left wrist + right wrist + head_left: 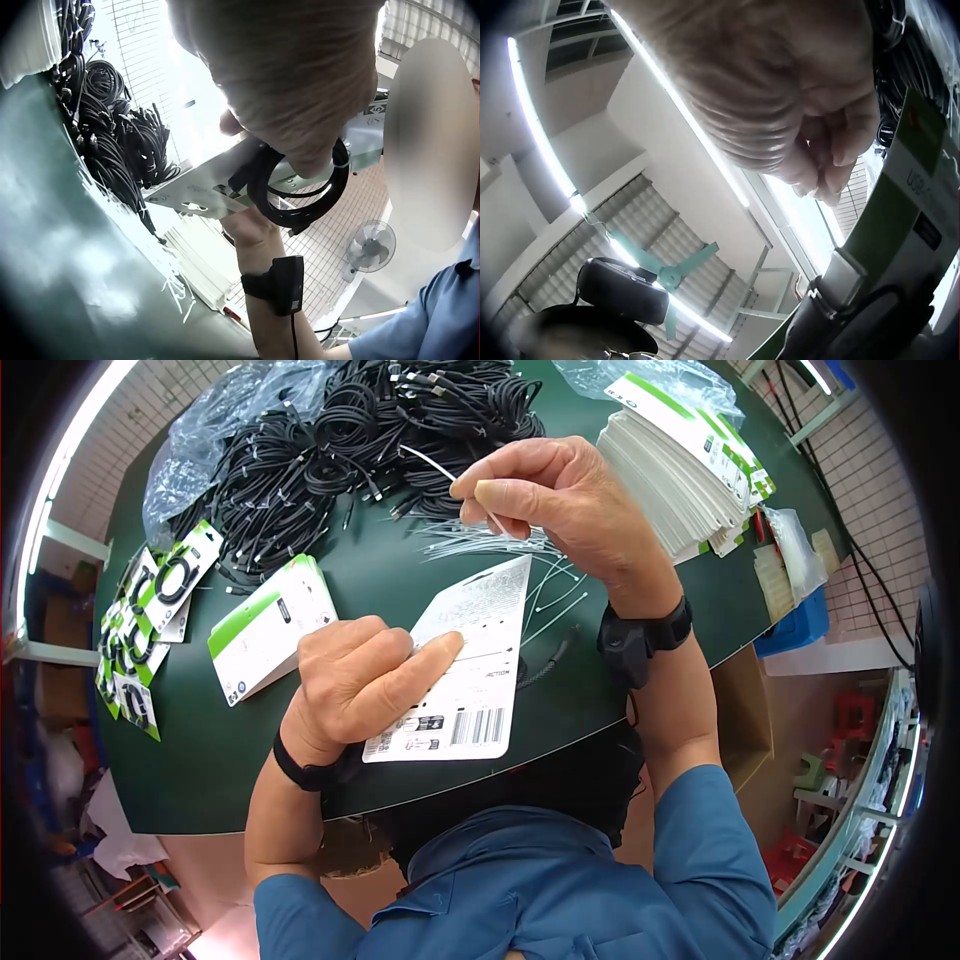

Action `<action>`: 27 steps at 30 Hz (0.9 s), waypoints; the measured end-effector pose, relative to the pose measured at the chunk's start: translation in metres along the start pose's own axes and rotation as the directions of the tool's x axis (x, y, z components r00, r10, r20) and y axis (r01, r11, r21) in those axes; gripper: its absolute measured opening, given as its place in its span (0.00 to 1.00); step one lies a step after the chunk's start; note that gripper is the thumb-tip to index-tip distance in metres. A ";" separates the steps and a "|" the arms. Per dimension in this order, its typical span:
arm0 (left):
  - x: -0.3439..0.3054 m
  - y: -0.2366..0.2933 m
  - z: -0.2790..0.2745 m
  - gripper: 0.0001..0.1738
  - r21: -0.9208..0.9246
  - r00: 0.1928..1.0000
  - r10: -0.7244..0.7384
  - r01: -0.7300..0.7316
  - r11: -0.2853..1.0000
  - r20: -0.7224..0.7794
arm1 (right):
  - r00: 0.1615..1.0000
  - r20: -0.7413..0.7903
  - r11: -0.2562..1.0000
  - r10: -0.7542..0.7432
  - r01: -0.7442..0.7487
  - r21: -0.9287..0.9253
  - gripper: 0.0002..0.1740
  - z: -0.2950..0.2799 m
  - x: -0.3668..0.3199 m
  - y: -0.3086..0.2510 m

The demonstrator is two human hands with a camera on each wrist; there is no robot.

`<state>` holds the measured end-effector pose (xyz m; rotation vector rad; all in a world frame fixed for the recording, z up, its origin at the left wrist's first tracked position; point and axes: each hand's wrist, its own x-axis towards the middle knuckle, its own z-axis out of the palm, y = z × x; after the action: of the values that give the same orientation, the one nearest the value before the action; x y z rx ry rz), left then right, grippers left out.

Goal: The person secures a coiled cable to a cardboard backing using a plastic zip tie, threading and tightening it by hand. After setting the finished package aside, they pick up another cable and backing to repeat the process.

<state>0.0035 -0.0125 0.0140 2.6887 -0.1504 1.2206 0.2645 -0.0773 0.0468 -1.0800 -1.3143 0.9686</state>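
My left hand [360, 680] grips a white printed packaging card [480, 695], its barcode side facing up toward the head camera. Against the card's other face, a coiled black cable [262, 191] is held by the same hand, as the left wrist view shows. The right wrist view shows that green and white face, with the cable's metal plug [841, 277] in front of it. Above the card's top edge, my right hand [580, 500] pinches a thin white cable tie [425, 460] between thumb and fingers. One end of the tie sticks out past the fingertips.
A big heap of coiled black cables [350, 440] covers the table's far side. Loose white cable ties [470, 542] lie before it. Card stacks stand at right [665, 480] and left [275, 620]. Carded cables [150, 600] are piled at far left.
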 end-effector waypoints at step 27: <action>-0.001 -0.003 -0.001 0.27 0.127 0.996 0.084 -0.082 0.988 -0.004 | 0.988 -0.019 0.882 -0.151 0.126 -0.454 0.06 0.034 -0.008 -0.009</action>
<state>0.0027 -0.0090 0.0138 2.8109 -0.1917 1.3079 0.2297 -0.0849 0.0518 -1.3294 -1.5939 0.5287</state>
